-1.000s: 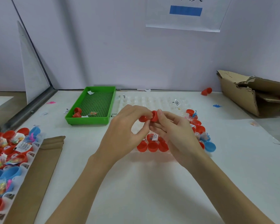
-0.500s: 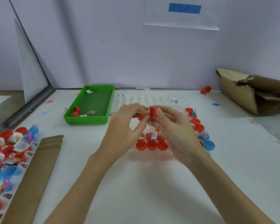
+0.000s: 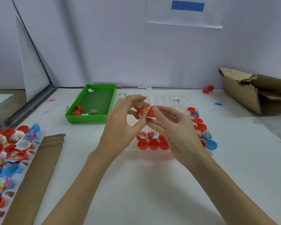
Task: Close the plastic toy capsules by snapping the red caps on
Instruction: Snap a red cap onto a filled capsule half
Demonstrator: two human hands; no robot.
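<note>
Between both hands' fingers (image 3: 142, 103), the capsule (image 3: 142, 111).

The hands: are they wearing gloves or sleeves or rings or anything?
No. The left hand and the right hand are both bare, with no gloves, rings, watch or bracelets showing. Both forearms are bare too, with no sleeves as far as the picture reaches. The fingernails look short and plain.

Single head-worn wide-angle view, no second view to overlap. Looks forward and down across white table (image 3: 136, 192) toward back wall (image 3: 120, 54). Close range: forearms enter from bottom edge, left hand (image 3: 120, 125) and right hand (image 3: 177, 132) at frame centre. Table's far edge mid-frame, left edge at metal rail (image 3: 31, 109), right side reaches cardboard box (image 3: 250, 93). Wide-angle bending at margins.
</note>
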